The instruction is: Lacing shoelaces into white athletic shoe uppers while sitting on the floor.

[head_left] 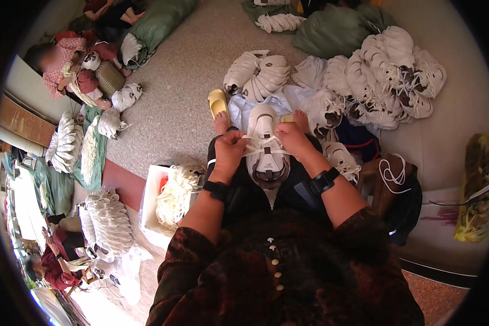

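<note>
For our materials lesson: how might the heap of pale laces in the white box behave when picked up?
The laces are probably floppy, as they bend into loose curves. They may tangle, since many overlap. Each seems light, being thin.

Pretty sure this is some kinda small shoe workshop tbh, since there's heaps of white shoes (pixel 388 65) on the speckled floor (pixel 174 103), bulging green sacks (pixel 328 32), a white box (pixel 148 204) piled with pale laces (pixel 175 201), and a couple of other people (pixel 65 60) sitting among more shoes.
</note>
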### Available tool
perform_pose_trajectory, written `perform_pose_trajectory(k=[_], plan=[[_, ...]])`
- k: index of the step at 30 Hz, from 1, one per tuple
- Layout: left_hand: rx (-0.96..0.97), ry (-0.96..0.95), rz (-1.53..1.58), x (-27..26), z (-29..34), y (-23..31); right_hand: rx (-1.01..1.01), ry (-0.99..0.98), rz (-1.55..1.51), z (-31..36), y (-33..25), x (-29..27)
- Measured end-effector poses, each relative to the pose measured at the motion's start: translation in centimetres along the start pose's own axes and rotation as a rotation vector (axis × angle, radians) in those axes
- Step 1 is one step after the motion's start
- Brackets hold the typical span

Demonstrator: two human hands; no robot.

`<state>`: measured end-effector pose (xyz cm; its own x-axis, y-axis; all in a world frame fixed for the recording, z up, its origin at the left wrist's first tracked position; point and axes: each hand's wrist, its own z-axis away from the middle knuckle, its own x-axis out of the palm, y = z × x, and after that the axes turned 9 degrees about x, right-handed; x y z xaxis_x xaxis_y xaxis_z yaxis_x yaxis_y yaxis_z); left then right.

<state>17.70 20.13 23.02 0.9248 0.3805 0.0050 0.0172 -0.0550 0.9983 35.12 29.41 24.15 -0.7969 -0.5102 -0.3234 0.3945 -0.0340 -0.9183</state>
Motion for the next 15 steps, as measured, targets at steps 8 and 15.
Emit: perform_pose_trajectory(k=[8, 15], plan=[[-0.168, -0.275, 0.165, -0.2, 0.6, 2.5, -0.219, 0.038, 0.049, -0.2, 1.1, 0.5], [-0.027, -0.121, 0.038, -0.2, 0.8, -1.1, 0.044, -0.049, -0.307, 1.5, 0.7, -1.8]])
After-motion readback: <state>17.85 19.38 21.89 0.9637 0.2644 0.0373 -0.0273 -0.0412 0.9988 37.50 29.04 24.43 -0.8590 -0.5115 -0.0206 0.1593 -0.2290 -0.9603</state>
